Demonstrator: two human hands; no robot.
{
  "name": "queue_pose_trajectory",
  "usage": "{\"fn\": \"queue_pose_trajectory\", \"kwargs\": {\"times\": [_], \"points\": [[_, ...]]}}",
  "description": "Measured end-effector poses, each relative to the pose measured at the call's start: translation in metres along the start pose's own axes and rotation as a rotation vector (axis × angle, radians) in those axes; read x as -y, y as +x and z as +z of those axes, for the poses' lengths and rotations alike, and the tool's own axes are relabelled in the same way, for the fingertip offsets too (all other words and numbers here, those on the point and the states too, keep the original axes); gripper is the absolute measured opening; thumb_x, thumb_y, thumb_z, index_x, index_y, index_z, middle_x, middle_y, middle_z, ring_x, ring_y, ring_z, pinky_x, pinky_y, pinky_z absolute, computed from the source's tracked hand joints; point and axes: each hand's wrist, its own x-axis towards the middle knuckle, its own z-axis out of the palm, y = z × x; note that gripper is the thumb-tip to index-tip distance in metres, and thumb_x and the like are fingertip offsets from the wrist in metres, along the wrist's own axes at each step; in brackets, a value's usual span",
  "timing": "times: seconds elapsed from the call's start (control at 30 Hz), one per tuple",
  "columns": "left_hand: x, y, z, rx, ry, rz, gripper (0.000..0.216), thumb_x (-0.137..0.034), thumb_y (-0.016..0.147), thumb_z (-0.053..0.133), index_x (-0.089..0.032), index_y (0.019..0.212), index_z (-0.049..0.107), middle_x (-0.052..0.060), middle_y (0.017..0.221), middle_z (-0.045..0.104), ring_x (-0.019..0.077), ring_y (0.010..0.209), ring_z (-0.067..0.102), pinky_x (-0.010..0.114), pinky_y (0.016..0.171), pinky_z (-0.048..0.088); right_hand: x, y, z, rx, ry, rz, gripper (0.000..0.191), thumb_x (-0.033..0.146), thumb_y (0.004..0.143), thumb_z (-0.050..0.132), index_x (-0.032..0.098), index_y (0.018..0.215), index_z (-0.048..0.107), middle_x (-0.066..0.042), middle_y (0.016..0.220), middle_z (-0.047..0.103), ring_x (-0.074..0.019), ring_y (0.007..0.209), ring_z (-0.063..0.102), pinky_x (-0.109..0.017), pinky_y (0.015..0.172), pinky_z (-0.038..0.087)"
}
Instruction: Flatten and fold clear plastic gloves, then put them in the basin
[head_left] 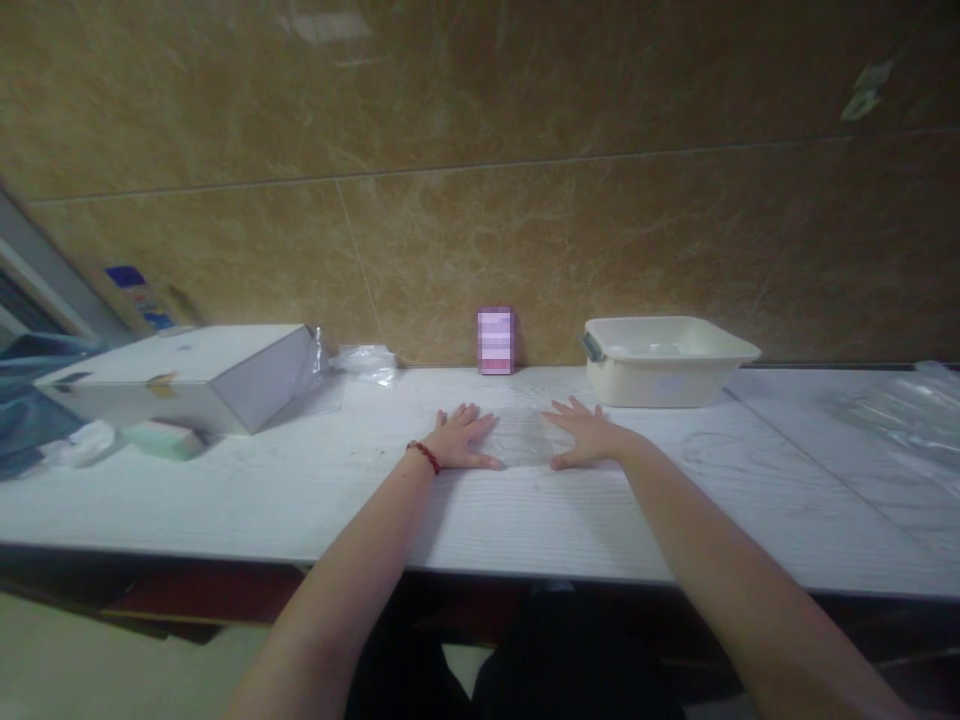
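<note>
A clear plastic bag (521, 437) lies flat on the white wood-grain table in the middle of the head view. My left hand (461, 440), with a red beaded bracelet at the wrist, rests palm down on its left edge, fingers spread. On the opposite edge, my right hand (585, 433) also lies flat with its fingers apart. Nothing is gripped in either hand. Whether anything thin is inside the bag I cannot make out.
Behind my right hand stands a cream plastic basin (660, 385). A phone-like device (496, 342) leans against the tiled wall. At left are a white box (180, 375), a pale green block (163, 440) and crumpled clear plastic (366, 362). More clear plastic (911, 415) lies far right.
</note>
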Motion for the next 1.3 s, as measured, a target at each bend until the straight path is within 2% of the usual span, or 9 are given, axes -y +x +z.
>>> {"fn": "queue_pose_trajectory", "kwargs": {"times": [0.07, 0.13, 0.23, 0.47, 0.83, 1.0, 1.13, 1.2, 1.3], "points": [[-0.002, -0.002, -0.002, -0.020, -0.019, 0.004, 0.084, -0.069, 0.057, 0.041, -0.029, 0.127, 0.017, 0.010, 0.135, 0.011, 0.0305, 0.122, 0.003, 0.056, 0.089, 0.005, 0.003, -0.005, -0.007, -0.085, 0.006, -0.076, 0.077, 0.060, 0.053, 0.053, 0.027, 0.120, 0.036, -0.007, 0.131, 0.026, -0.0339, 0.118, 0.014, -0.056, 0.089, 0.011], [-0.007, -0.003, -0.004, -0.044, -0.039, 0.038, 0.079, -0.066, 0.060, 0.041, -0.027, 0.126, 0.022, 0.009, 0.134, 0.018, 0.0290, 0.122, 0.007, 0.055, 0.091, 0.004, 0.007, -0.009, -0.013, -0.147, 0.009, -0.193, 0.051, 0.052, 0.061, 0.052, 0.023, 0.103, 0.055, -0.008, 0.113, 0.048, -0.0271, 0.108, 0.035, -0.044, 0.089, 0.022], [-0.017, -0.005, -0.004, -0.080, -0.074, 0.127, 0.069, -0.061, 0.065, 0.042, -0.025, 0.123, 0.030, 0.007, 0.129, 0.031, 0.0259, 0.121, 0.016, 0.052, 0.093, 0.002, 0.016, -0.013, -0.017, -0.146, -0.020, -0.314, 0.029, 0.040, 0.068, 0.048, 0.021, 0.081, 0.064, -0.006, 0.085, 0.059, -0.0185, 0.084, 0.051, -0.030, 0.078, 0.034], [-0.035, -0.004, 0.002, -0.137, -0.089, 0.288, 0.058, -0.053, 0.072, 0.040, -0.019, 0.118, 0.038, 0.009, 0.124, 0.038, 0.0209, 0.116, 0.028, 0.042, 0.097, 0.010, 0.030, -0.015, -0.016, -0.111, -0.162, -0.269, 0.023, 0.035, 0.065, 0.048, 0.024, 0.075, 0.066, -0.002, 0.072, 0.063, -0.0168, 0.070, 0.054, -0.026, 0.064, 0.034], [-0.044, -0.002, 0.003, -0.205, -0.060, 0.318, 0.053, -0.047, 0.070, 0.045, -0.015, 0.113, 0.042, 0.010, 0.115, 0.047, 0.0211, 0.107, 0.040, 0.035, 0.093, 0.024, 0.034, -0.014, -0.010, -0.202, -0.201, -0.298, 0.018, 0.022, 0.062, 0.045, 0.020, 0.067, 0.062, -0.002, 0.069, 0.061, -0.0154, 0.067, 0.053, -0.024, 0.062, 0.032], [-0.053, 0.003, 0.011, -0.306, -0.025, 0.199, 0.052, -0.039, 0.070, 0.047, -0.013, 0.114, 0.040, 0.012, 0.114, 0.047, 0.0236, 0.103, 0.043, 0.038, 0.091, 0.024, 0.035, -0.013, -0.013, -0.328, -0.129, -0.321, 0.013, 0.023, 0.062, 0.048, 0.017, 0.068, 0.059, -0.003, 0.070, 0.058, -0.0154, 0.071, 0.050, -0.026, 0.066, 0.032], [-0.059, 0.008, 0.018, -0.322, -0.050, 0.126, 0.041, -0.020, 0.071, 0.044, -0.014, 0.112, 0.044, 0.012, 0.107, 0.053, 0.0225, 0.096, 0.049, 0.037, 0.091, 0.024, 0.036, -0.011, -0.013, -0.443, -0.036, -0.361, 0.008, 0.020, 0.062, 0.050, 0.016, 0.067, 0.055, -0.003, 0.069, 0.056, -0.0148, 0.071, 0.048, -0.027, 0.069, 0.032], [-0.059, 0.010, 0.019, -0.307, -0.096, 0.094, 0.038, -0.013, 0.071, 0.040, -0.015, 0.109, 0.048, 0.011, 0.099, 0.057, 0.0215, 0.089, 0.052, 0.036, 0.088, 0.027, 0.036, -0.008, -0.012, -0.513, 0.032, -0.360, 0.006, 0.019, 0.064, 0.049, 0.017, 0.067, 0.055, -0.003, 0.069, 0.056, -0.0148, 0.073, 0.048, -0.029, 0.072, 0.032], [-0.052, 0.011, 0.013, -0.313, -0.271, 0.045, 0.033, -0.015, 0.074, 0.038, -0.015, 0.104, 0.053, 0.010, 0.089, 0.061, 0.0215, 0.083, 0.055, 0.033, 0.081, 0.034, 0.032, -0.004, -0.011, -0.673, 0.208, -0.338, 0.011, 0.024, 0.070, 0.048, 0.017, 0.076, 0.055, -0.005, 0.078, 0.057, -0.0159, 0.082, 0.049, -0.031, 0.078, 0.032]]}}
